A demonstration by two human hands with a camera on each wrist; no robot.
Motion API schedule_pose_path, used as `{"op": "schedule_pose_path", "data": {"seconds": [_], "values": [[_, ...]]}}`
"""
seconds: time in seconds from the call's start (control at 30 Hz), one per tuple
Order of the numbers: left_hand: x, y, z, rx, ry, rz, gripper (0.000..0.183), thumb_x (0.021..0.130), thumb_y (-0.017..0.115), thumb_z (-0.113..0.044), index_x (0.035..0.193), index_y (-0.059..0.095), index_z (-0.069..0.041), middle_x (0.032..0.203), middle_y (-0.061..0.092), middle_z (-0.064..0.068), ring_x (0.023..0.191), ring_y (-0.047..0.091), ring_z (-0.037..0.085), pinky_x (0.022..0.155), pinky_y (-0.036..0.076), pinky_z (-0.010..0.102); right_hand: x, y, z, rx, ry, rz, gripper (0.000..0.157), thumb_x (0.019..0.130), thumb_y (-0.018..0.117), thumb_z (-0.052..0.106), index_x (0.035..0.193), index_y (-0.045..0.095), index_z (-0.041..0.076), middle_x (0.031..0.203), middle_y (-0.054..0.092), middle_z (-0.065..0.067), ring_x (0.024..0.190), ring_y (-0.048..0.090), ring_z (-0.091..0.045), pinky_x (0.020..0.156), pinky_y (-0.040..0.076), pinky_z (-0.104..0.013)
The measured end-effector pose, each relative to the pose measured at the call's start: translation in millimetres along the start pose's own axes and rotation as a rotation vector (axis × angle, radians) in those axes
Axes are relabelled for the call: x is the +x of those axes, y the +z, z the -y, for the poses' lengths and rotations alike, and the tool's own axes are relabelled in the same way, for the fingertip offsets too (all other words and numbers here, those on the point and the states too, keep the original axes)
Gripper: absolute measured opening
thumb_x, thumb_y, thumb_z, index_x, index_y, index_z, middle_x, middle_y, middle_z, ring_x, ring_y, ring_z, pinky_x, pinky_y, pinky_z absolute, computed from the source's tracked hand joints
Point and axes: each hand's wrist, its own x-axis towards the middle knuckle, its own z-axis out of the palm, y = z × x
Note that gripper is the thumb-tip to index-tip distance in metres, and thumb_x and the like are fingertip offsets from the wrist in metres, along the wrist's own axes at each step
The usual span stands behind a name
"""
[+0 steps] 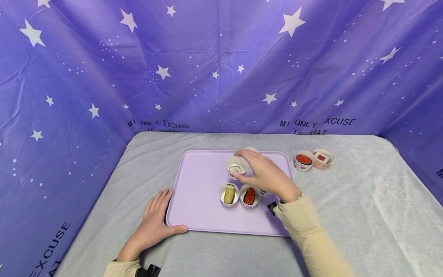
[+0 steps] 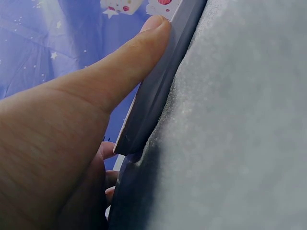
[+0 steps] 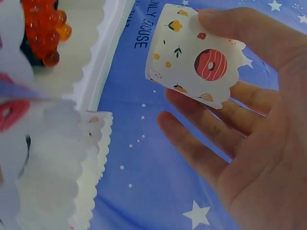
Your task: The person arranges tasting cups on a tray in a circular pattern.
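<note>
My right hand pinches a scalloped paper cup over the lilac tray, thumb on one side and fingers on the other. A pale toy sushi piece with green and pink shows inside it. In the right wrist view this printed cup bears a pink donut. Just below, on the tray, stand a cup with yellow-topped sushi and one with red roe sushi. Another cup is partly hidden by the hand. At the tray's near left corner rests my left hand, fingers extended, thumb along the rim.
Right of the tray, on the grey cloth, stand a cup with orange roe sushi and a tilted cup with a white and dark red piece. Behind my right hand, another cup's rim shows. A purple star-print curtain encloses the table.
</note>
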Motion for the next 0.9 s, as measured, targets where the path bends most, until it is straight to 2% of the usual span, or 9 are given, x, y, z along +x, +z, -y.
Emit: {"op": "schedule_pose_path", "data": {"seconds": [0.13,0.57,0.8,0.9], "values": [[-1.2,0.3,0.0,0.000,-0.005,0.003,0.119,0.068,0.081,-0.062,0.157,0.025,-0.007,0.160,0.025,0.023,0.149,0.016,0.042,0.117,0.009,0.062,3.8,7.0,3.9,0.005,0.011,0.021,0.058,0.087,0.076,0.030,0.136,0.053,0.010,0.137,0.059,-0.008,0.129,0.055,-0.026,0.108,0.046,-0.045],[0.2,0.6,-1.5,0.004,0.003,-0.007,0.118,0.069,0.081,-0.063,0.157,0.026,-0.006,0.160,0.025,0.023,0.148,0.017,0.042,0.117,0.010,0.061,17.5,25.9,16.0,-0.024,-0.045,0.037,0.056,0.089,0.073,0.030,0.136,0.051,0.008,0.140,0.057,-0.011,0.130,0.054,-0.028,0.109,0.045,-0.045],[0.0,0.9,-1.6,0.006,0.004,-0.012,0.117,0.069,0.081,-0.062,0.156,0.026,-0.006,0.159,0.026,0.023,0.148,0.017,0.042,0.117,0.010,0.061,23.2,35.0,23.0,-0.033,-0.031,0.054,0.059,0.088,0.075,0.030,0.137,0.051,0.009,0.135,0.060,-0.008,0.124,0.058,-0.024,0.102,0.050,-0.043],[-0.2,0.7,-2.2,0.010,0.002,-0.008,0.117,0.069,0.081,-0.062,0.156,0.027,-0.007,0.159,0.027,0.023,0.148,0.018,0.042,0.117,0.010,0.061,25.5,38.0,25.5,-0.039,-0.021,0.074,0.060,0.088,0.075,0.032,0.138,0.050,0.010,0.136,0.059,-0.007,0.125,0.057,-0.022,0.103,0.049,-0.042]]}}
